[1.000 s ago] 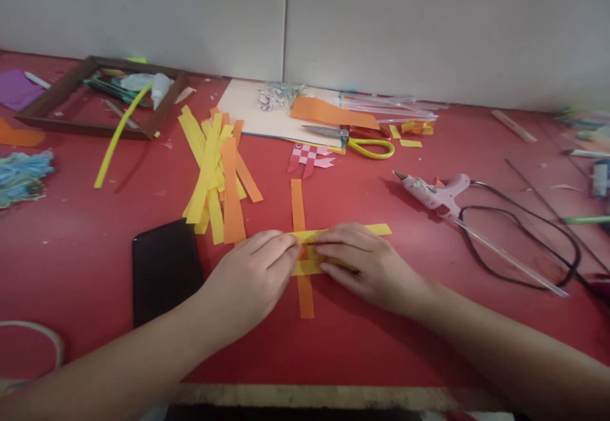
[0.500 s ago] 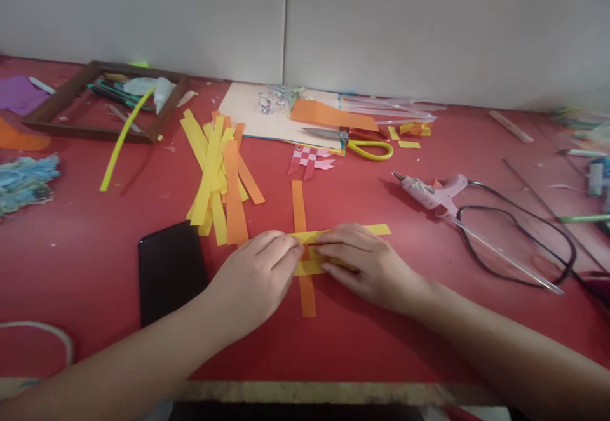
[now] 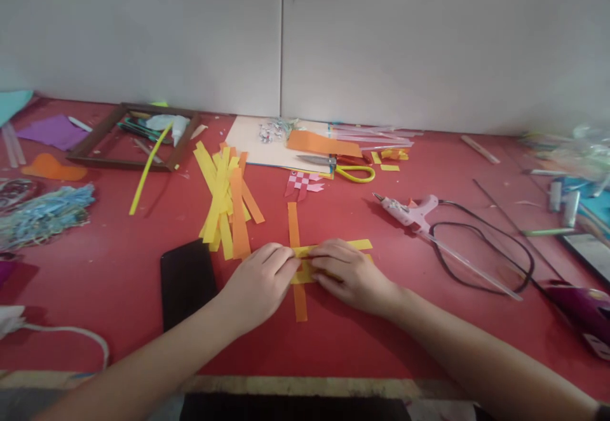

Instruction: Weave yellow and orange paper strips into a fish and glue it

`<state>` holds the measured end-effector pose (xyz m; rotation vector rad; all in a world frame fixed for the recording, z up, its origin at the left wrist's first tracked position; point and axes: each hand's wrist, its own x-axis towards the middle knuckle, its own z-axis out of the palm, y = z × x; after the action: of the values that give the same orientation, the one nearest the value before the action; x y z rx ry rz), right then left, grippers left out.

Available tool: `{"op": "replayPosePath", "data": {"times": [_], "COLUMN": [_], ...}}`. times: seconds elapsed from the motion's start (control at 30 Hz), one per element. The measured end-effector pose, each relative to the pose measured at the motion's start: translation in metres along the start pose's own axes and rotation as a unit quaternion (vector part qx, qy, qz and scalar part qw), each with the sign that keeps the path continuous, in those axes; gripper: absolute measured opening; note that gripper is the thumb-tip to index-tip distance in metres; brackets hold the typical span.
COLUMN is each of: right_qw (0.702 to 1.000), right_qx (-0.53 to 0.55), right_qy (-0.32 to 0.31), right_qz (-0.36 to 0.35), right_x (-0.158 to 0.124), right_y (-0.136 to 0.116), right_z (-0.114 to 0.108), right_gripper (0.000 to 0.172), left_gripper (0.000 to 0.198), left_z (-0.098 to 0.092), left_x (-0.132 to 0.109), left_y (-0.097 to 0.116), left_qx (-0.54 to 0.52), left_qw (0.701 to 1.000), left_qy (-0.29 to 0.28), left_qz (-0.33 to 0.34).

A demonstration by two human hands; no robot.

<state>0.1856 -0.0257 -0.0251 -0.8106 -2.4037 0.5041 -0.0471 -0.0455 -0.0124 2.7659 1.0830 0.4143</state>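
A vertical orange paper strip [image 3: 300, 307] lies on the table with several yellow paper strips [image 3: 361, 244] crossing it sideways. My left hand [image 3: 260, 287] is closed, its fingertips pinching the yellow strips at their left ends, beside the crossing. Just right of the crossing, my right hand [image 3: 352, 275] rests with bent fingers pressed onto the same strips. Both hands cover much of the yellow strips, so how they pass over or under the orange one is partly hidden. Behind them sits a small pink-and-white woven paper fish [image 3: 301, 181].
Left of the crossing are a pile of yellow and orange strips [image 3: 222, 199] and a black phone [image 3: 188, 284]. Scissors [image 3: 355, 172] lie behind, near a notebook [image 3: 243, 138]. A pink glue gun [image 3: 410, 211] with a looped cord is at right; a wooden frame [image 3: 121, 164] stands back left.
The camera view has tilted up and shifted, showing more of the wall and both table sides. My hands stay at the crossing of the strips, with only slight finger movement.
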Motion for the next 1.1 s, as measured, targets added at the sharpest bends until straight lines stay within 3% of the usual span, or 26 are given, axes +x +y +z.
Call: {"op": "replayPosePath", "data": {"times": [0.13, 0.3, 0.8, 1.1], "right_qw": [1.0, 1.0, 1.0, 0.999], "right_qx": [0.003, 0.015, 0.024, -0.039], "right_qy": [-0.012, -0.011, -0.004, 0.01], "right_qz": [0.005, 0.01, 0.015, 0.024], "right_x": [-0.001, 0.0, 0.0, 0.002], "right_y": [0.002, 0.003, 0.003, 0.005], "right_z": [0.001, 0.002, 0.003, -0.013], "right_gripper": [0.018, 0.02, 0.013, 0.016], "left_gripper": [0.022, 0.012, 0.018, 0.019], "left_z": [-0.009, -0.022, -0.018, -0.019], "left_x": [0.009, 0.02, 0.013, 0.011], "left_y": [0.0, -0.006, -0.017, -0.014], "left_qx": [-0.042, -0.084, -0.146, -0.158], "left_qw": [0.995, 0.987, 0.984, 0.983], "left_qy": [-0.072, -0.108, -0.082, -0.066], "left_qz": [-0.052, -0.08, -0.064, -0.066]}}
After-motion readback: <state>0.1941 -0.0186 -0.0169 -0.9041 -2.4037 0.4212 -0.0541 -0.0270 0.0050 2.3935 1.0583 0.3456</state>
